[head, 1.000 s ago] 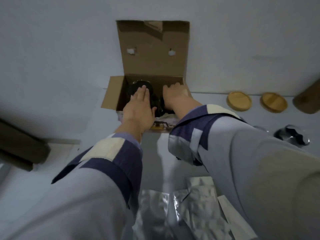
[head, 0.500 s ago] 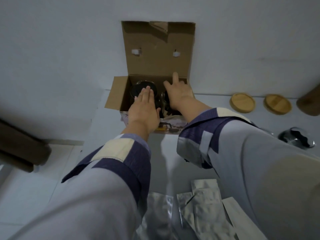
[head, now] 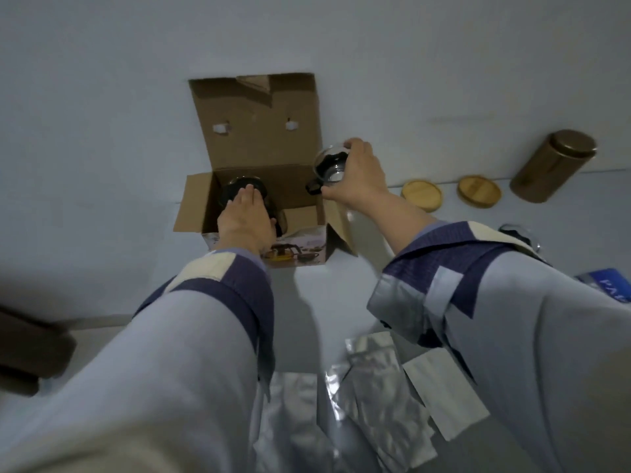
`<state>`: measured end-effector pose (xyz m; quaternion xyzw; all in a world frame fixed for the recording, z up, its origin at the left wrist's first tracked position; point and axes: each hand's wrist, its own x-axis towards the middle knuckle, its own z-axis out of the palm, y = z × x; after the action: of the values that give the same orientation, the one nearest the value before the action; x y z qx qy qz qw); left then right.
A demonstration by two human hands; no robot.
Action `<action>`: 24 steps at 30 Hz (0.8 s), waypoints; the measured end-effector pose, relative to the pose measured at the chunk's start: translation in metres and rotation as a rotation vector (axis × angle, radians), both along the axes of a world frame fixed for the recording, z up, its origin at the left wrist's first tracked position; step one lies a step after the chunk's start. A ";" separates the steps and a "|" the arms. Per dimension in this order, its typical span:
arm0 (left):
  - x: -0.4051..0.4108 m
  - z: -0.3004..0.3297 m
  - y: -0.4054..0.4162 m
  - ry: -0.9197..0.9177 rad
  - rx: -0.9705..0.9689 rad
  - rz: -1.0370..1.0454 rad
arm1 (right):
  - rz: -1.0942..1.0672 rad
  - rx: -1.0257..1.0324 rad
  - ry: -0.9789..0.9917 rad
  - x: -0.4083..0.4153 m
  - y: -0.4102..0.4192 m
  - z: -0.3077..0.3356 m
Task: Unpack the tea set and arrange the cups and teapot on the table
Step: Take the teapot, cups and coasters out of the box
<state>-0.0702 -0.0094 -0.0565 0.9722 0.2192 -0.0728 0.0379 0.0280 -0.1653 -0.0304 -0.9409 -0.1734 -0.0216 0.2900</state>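
Head view, step: a tea set is being unpacked. The small clear glass cup with a black handle [head: 329, 167] is in the air, just above the right rim of the open brown cardboard box [head: 256, 138], which stands at the back edge of the white counter [head: 341, 278].
Right hand: the right hand [head: 358, 175] holds the cup from the side, with fingers curled round its rim and body.
Left hand: the left hand [head: 244, 220] lies flat, fingers straight, on top of the dark glass teapot [head: 232, 187] in the left part of the box. I judge that it steadies the pot.
Next move: I think the cup must go to a free spot on the counter, right of the box, and be set down upright and gently, because glass chips easily.
In the way: the right side flap of the box hangs out under the cup. Two round wooden lids [head: 421, 194] and a tall golden tin canister [head: 553, 165] are near the back edge, further right.
Front edge: crumpled silver foil pouches [head: 379, 387] lie there, between the sleeves.
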 end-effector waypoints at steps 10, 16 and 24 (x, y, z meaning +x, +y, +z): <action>0.011 0.009 -0.111 -0.139 0.001 -0.245 | -0.192 0.081 0.067 -0.011 -0.122 -0.012; 0.009 -0.037 -0.190 -0.030 -0.105 -0.298 | -0.255 0.106 0.140 -0.019 -0.210 -0.023; 0.002 -0.096 -0.259 0.194 -0.294 -0.238 | -0.352 0.128 0.204 -0.024 -0.299 -0.058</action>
<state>-0.0681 -0.2685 -0.1523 0.9637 0.0927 -0.2013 0.1492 0.0044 -0.4643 -0.0880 -0.9336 0.0258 0.0126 0.3571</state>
